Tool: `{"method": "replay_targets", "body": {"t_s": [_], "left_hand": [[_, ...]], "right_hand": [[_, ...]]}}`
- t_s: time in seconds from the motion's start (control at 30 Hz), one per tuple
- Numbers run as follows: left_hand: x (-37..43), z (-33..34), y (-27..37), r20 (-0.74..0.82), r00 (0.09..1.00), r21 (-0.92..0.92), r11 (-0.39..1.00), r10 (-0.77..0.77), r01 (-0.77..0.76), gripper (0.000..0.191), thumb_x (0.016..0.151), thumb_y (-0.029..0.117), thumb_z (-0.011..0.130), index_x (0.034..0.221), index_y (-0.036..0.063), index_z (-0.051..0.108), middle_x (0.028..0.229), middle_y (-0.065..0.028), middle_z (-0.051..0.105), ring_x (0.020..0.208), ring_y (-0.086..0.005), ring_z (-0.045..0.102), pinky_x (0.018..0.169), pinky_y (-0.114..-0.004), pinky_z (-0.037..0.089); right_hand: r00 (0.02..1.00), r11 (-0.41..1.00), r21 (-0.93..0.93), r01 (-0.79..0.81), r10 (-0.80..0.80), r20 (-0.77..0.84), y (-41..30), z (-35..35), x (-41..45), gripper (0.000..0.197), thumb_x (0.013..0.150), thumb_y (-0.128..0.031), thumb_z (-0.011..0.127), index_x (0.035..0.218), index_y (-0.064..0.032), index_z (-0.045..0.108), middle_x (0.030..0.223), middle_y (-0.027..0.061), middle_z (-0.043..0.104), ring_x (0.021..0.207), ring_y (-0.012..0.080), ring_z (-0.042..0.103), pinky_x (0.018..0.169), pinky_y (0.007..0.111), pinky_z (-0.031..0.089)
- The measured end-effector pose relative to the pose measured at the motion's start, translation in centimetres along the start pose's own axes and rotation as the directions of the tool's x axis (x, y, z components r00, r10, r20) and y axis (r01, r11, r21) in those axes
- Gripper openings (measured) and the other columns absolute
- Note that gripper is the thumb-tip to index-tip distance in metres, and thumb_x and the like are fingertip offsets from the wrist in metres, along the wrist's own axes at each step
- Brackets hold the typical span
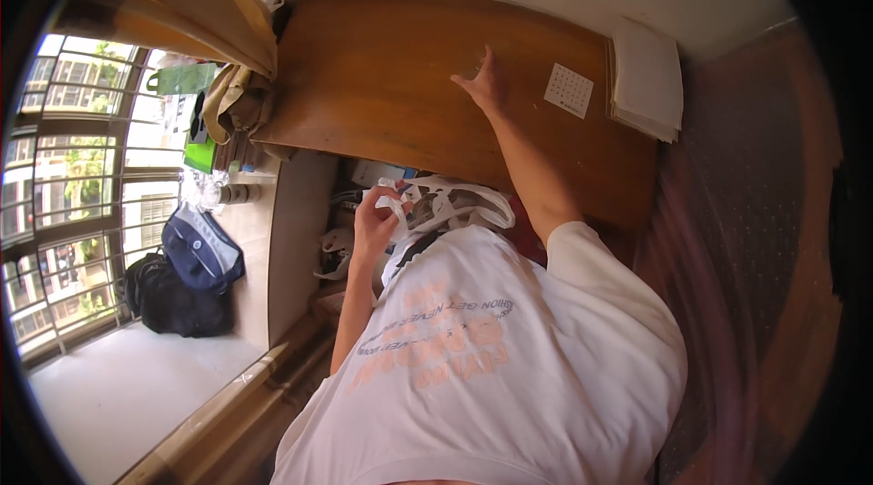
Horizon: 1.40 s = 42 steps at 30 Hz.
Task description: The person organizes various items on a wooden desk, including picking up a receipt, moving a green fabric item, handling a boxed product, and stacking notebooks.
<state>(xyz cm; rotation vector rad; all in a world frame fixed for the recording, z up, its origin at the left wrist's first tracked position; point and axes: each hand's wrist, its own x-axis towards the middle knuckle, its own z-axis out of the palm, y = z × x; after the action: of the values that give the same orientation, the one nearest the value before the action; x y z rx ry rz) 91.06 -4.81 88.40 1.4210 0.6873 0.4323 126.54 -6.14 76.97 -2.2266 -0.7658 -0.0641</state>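
Note:
My left hand (372, 219) is at the front edge of the brown wooden desk (382, 69), pinching a crumpled white piece (389, 197), tissue or thin plastic. Just beside it, a white plastic bag (487, 202) with loose handles hangs open between the desk and my body. My right hand (485, 86) reaches over the desktop with thumb and fingers apart. A small faint spot shows between those fingers, too blurred to name. To the right of this hand, a white printed card (569, 90) lies on the wood.
A stack of white papers (646, 79) lies at the desk's right end. At left, a navy bag (201, 250) and a black bag (181, 301) rest on the windowsill (150, 369) by a barred window. A yellow curtain (204, 8) hangs over the desk's left corner.

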Motion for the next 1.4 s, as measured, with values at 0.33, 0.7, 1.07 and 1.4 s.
{"method": "replay_targets", "body": {"t_s": [0.33, 0.7, 1.07, 1.4], "left_hand": [[-0.2, -0.2, -0.7, -0.016, 0.999, -0.044, 0.998, -0.038, 0.037, 0.021, 0.081, -0.005, 0.067, 0.096, 0.0025, 0.054, 0.122, -0.0081, 0.062, 0.081, -0.0097, 0.061, 0.063, -0.021, 0.047], [0.5, -0.5, -0.3, 0.017, 0.998, -0.090, 0.994, -0.058, 0.060, 0.020, 0.082, -0.008, 0.063, 0.095, 0.0028, 0.053, 0.115, -0.0054, 0.062, 0.080, -0.0071, 0.061, 0.063, -0.019, 0.045], [1.4, -0.1, -0.6, 0.028, 0.998, -0.054, 0.996, -0.062, 0.064, 0.022, 0.081, -0.002, 0.070, 0.094, 0.0044, 0.054, 0.121, -0.0077, 0.063, 0.071, -0.0061, 0.058, 0.055, -0.020, 0.042], [1.0, -1.5, -0.5, 0.007, 0.994, 0.027, 0.993, -0.112, 0.112, 0.023, 0.080, -0.008, 0.063, 0.099, 0.0035, 0.057, 0.125, -0.0132, 0.059, 0.097, -0.0222, 0.068, 0.078, -0.026, 0.054]], "right_hand": [[0.645, 0.652, -0.110, -0.750, 0.683, -0.343, 13.7, -10.9, -2.2, 0.103, 0.064, -0.072, 0.071, 0.121, 0.0097, 0.046, 0.119, 0.0267, 0.052, 0.110, 0.0384, 0.053, 0.089, 0.048, 0.046], [0.625, 0.626, -0.048, -0.778, 0.764, -0.160, 17.4, -9.8, -1.9, 0.070, 0.062, -0.053, 0.083, 0.101, 0.0030, 0.069, 0.102, 0.0192, 0.068, 0.090, 0.0319, 0.066, 0.077, 0.043, 0.052], [0.645, 0.644, 0.055, -0.763, 0.764, -0.016, 22.4, -12.7, -0.3, 0.052, 0.070, -0.040, 0.082, 0.103, 0.0000, 0.070, 0.100, 0.0151, 0.069, 0.091, 0.0278, 0.065, 0.075, 0.040, 0.050], [0.928, 0.878, 0.381, -0.289, 0.160, 0.336, 3.6, -17.3, -10.0, 0.025, 0.083, -0.023, 0.074, 0.092, 0.0002, 0.068, 0.076, 0.0039, 0.066, 0.070, 0.0085, 0.058, 0.065, 0.024, 0.046]]}}
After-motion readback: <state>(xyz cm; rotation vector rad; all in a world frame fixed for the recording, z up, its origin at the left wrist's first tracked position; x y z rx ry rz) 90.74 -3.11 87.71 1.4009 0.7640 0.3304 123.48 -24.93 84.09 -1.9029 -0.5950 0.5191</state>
